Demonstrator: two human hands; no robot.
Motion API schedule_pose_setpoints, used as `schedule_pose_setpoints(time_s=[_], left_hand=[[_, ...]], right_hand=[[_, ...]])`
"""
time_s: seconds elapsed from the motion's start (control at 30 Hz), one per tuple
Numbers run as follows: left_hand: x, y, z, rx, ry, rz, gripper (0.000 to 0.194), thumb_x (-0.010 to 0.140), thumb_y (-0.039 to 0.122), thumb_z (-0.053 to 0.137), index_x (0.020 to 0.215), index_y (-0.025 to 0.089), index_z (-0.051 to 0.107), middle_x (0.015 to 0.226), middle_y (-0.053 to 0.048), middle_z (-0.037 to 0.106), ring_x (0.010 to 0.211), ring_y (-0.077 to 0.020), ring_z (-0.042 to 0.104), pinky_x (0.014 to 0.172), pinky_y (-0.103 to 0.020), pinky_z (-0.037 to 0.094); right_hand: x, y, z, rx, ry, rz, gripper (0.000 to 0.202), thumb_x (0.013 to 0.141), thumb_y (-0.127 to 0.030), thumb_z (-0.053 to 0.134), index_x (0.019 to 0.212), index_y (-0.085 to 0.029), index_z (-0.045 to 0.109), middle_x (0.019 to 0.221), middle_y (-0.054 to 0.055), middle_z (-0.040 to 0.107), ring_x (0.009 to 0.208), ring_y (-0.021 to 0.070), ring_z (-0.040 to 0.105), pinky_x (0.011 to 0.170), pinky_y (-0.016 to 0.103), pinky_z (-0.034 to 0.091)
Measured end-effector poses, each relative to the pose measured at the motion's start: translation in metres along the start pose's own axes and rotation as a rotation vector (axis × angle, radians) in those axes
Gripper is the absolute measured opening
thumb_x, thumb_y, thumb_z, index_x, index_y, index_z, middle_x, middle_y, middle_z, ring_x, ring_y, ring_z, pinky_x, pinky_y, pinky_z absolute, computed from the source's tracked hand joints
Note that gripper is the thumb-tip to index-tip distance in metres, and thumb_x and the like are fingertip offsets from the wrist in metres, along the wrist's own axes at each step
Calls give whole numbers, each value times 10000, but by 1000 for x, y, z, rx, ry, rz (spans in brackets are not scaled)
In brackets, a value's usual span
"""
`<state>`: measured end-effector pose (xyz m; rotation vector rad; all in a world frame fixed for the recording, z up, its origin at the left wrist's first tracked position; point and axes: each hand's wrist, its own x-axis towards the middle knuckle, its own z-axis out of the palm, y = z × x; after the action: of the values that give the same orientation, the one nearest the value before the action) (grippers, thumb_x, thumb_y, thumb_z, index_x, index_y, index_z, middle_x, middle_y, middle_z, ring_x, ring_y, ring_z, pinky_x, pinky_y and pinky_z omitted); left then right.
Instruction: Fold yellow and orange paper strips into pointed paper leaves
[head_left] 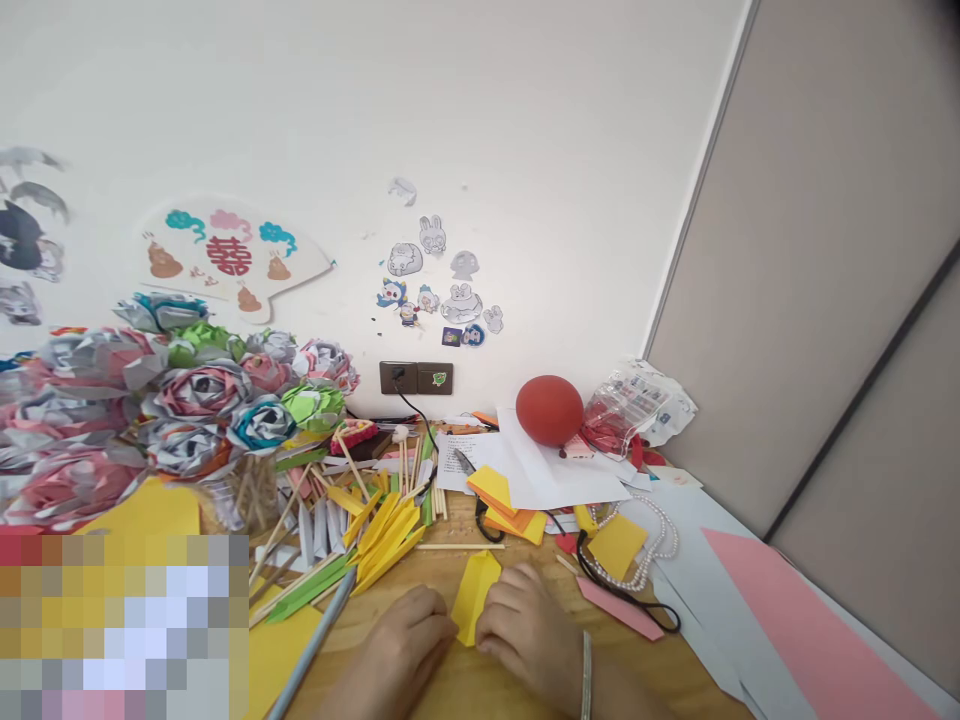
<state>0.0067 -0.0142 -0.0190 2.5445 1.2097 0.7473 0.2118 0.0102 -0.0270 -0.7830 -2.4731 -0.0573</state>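
Between the curled fingers of the left hand [415,632] and right hand [523,625], folded yellow paper [472,600] lies above a wood-grained surface [405,570]. Fingertips meet its two long edges; whether they pinch it or only press cannot be told. Left of the fingers and farther off, a clear container [226,497] holds pale wooden sticks below layered, crinkled paper flowers [206,390]. Beyond the right fingers, a crumpled clear plastic bag [651,402] has something red inside, just beside a smooth, round red balloon [550,410].
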Motion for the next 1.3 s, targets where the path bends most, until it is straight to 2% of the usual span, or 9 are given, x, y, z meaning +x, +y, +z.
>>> schedule_pose_setpoints(time_s=[0.17,0.27,0.33,0.5,0.63,0.73,0.9,1.07,1.3], left_hand=[[-1,1,-7,69,28,59,220,871,93,413,797,207,586,802,-10,565,742,-144,557,664,-229,445],[0,-1,-6,85,47,102,277,845,51,395,939,226,587,855,-23,590,783,-156,566,694,-242,457],[1,-2,-5,118,52,133,295,846,62,401,1018,231,570,886,-34,602,809,-172,567,713,-263,459],[3,1,-7,210,-8,231,240,875,110,392,832,214,604,799,-25,600,749,-178,547,655,-265,425],[4,3,-13,192,-55,268,259,899,152,404,781,214,627,764,-13,585,732,-159,530,632,-240,392],[5,3,-18,150,-113,244,200,882,180,478,777,218,644,795,-14,574,755,-162,527,648,-249,385],[6,2,-19,-80,-181,168,122,860,198,534,790,208,634,847,-18,606,822,-163,548,735,-254,409],[11,1,-13,-220,-157,69,125,827,194,563,710,199,606,772,-3,614,784,-152,560,721,-237,420],[16,4,-5,-177,-63,-69,141,796,192,610,668,181,550,726,10,552,732,-155,518,680,-245,394]], right_hand=[[-4,12,-4,51,-54,-28,164,791,-302,677,897,-207,594,836,-14,636,795,157,499,718,290,353],[-6,15,-3,21,-51,-44,73,837,-282,615,828,-210,602,783,-15,627,765,158,495,703,298,348],[-5,13,-2,17,-48,-55,110,857,-281,584,775,-209,601,734,-15,614,742,159,492,689,303,344],[-4,5,-7,109,-102,-85,79,862,-275,589,819,-213,612,758,-21,630,781,154,504,738,305,358],[-4,5,-13,161,-170,-48,71,856,-261,607,817,-204,625,781,-12,644,795,151,515,759,297,374],[-3,6,-13,170,-197,3,101,861,-263,603,783,-205,631,771,-4,641,788,155,519,737,297,377],[3,4,-8,193,-170,116,114,807,-288,673,753,-199,625,755,-5,629,778,160,529,699,286,364],[10,0,-2,245,-178,285,166,721,-272,754,714,-182,615,718,-28,595,742,147,525,679,263,349],[11,-3,5,292,-162,396,156,704,-224,761,696,-178,612,695,-38,575,740,143,507,687,256,337]])
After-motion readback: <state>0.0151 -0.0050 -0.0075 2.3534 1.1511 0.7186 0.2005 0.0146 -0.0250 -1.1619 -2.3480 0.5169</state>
